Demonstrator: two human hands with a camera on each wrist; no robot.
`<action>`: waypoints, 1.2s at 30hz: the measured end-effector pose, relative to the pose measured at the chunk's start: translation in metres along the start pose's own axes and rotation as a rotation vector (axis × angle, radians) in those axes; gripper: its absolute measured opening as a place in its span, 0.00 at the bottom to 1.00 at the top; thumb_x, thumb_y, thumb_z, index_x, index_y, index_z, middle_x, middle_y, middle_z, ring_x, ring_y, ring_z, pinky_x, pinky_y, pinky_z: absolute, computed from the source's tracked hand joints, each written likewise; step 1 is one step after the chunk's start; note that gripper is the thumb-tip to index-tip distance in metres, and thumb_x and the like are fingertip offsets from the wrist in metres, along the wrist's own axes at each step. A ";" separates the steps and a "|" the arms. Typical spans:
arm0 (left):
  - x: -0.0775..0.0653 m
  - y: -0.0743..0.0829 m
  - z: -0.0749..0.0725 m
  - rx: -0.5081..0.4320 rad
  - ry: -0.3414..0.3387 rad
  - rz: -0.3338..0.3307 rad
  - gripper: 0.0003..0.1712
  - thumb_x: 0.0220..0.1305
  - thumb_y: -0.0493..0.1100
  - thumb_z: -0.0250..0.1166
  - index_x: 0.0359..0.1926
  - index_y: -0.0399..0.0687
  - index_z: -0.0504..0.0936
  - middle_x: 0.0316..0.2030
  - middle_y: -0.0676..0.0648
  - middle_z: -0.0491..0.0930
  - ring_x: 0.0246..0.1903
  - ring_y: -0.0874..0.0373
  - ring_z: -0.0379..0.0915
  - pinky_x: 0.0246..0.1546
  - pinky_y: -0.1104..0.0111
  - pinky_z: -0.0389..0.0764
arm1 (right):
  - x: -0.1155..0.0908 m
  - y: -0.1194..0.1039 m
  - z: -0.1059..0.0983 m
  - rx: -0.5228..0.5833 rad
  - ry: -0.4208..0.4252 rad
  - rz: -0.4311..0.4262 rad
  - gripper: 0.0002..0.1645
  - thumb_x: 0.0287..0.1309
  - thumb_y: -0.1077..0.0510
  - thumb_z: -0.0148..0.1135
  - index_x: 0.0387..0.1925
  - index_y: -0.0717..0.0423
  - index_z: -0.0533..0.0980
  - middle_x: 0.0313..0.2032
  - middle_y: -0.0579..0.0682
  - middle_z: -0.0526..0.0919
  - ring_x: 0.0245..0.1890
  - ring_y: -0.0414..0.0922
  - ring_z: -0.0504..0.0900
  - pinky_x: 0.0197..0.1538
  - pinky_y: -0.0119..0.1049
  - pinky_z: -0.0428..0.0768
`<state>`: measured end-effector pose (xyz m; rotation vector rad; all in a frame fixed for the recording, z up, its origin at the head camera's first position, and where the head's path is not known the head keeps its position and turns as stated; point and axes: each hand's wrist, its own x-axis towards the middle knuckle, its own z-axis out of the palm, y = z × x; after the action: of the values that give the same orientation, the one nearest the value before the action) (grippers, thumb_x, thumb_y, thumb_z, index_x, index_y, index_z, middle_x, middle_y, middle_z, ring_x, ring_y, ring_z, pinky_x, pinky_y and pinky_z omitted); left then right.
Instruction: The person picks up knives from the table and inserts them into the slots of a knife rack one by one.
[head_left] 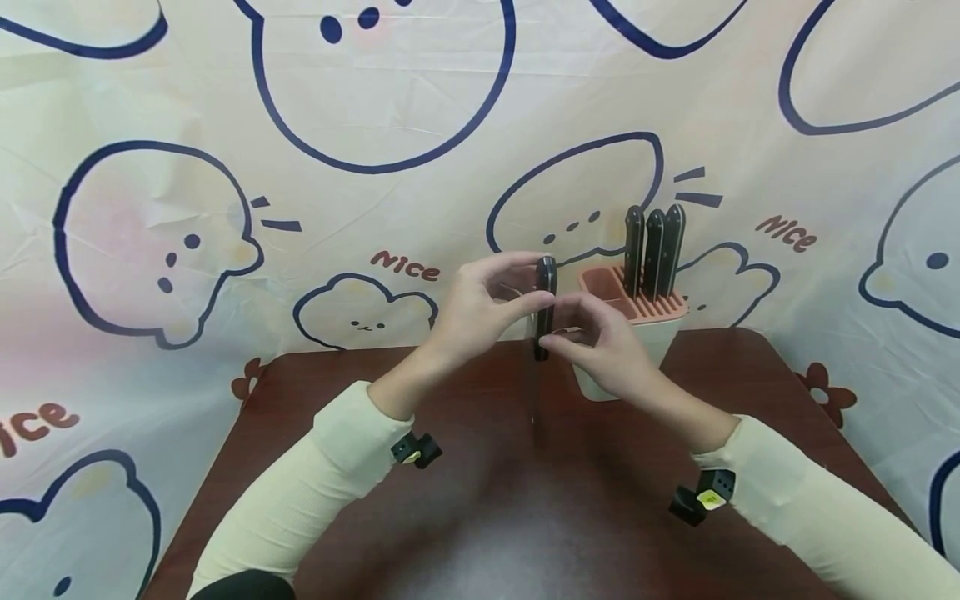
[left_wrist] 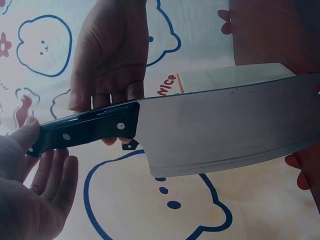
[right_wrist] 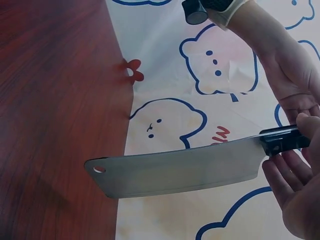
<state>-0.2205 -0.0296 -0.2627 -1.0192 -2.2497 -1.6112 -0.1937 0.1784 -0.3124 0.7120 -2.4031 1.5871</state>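
Note:
A cleaver point(left_wrist: 225, 125) with a broad steel blade and a dark riveted handle hangs upright above the table, blade downward. In the head view its blade shows nearly edge-on. My left hand point(head_left: 476, 304) pinches the handle's upper end between thumb and fingers. Lower on the same handle point(right_wrist: 277, 141), close to the blade, my right hand point(head_left: 607, 346) pinches with thumb and fingertips. A hole near the blade's tip shows in the right wrist view. Just behind my right hand stands a pale knife holder point(head_left: 658, 337) with an orange slotted top, partly hidden by that hand.
Three black-handled knives point(head_left: 654, 250) stand upright in the holder's slots. Beneath both hands is a dark red-brown wooden table point(head_left: 465, 508). A cartoon-printed cloth point(head_left: 375, 208) hangs behind it and along its sides.

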 end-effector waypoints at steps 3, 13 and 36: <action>0.000 0.000 0.001 0.000 0.000 0.002 0.24 0.63 0.40 0.73 0.60 0.43 0.82 0.44 0.46 0.86 0.43 0.58 0.82 0.48 0.63 0.84 | 0.000 0.000 0.001 0.007 0.005 -0.019 0.26 0.60 0.65 0.71 0.59 0.60 0.76 0.50 0.54 0.83 0.50 0.47 0.84 0.55 0.36 0.82; 0.002 -0.001 0.002 0.001 -0.011 -0.021 0.25 0.63 0.41 0.74 0.60 0.43 0.81 0.42 0.48 0.85 0.43 0.58 0.81 0.49 0.58 0.83 | -0.002 0.000 0.002 0.046 0.013 -0.018 0.24 0.61 0.67 0.70 0.59 0.61 0.76 0.48 0.55 0.83 0.48 0.48 0.83 0.55 0.36 0.82; 0.015 -0.027 0.013 -0.025 -0.045 -0.222 0.23 0.75 0.51 0.61 0.63 0.43 0.78 0.55 0.46 0.81 0.47 0.57 0.82 0.47 0.66 0.84 | -0.041 -0.013 -0.048 -0.049 0.067 0.056 0.21 0.66 0.65 0.66 0.58 0.64 0.75 0.48 0.50 0.83 0.47 0.38 0.85 0.50 0.26 0.81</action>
<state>-0.2456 -0.0160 -0.2808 -0.8440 -2.4528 -1.7213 -0.1570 0.2292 -0.2980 0.5790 -2.4246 1.5413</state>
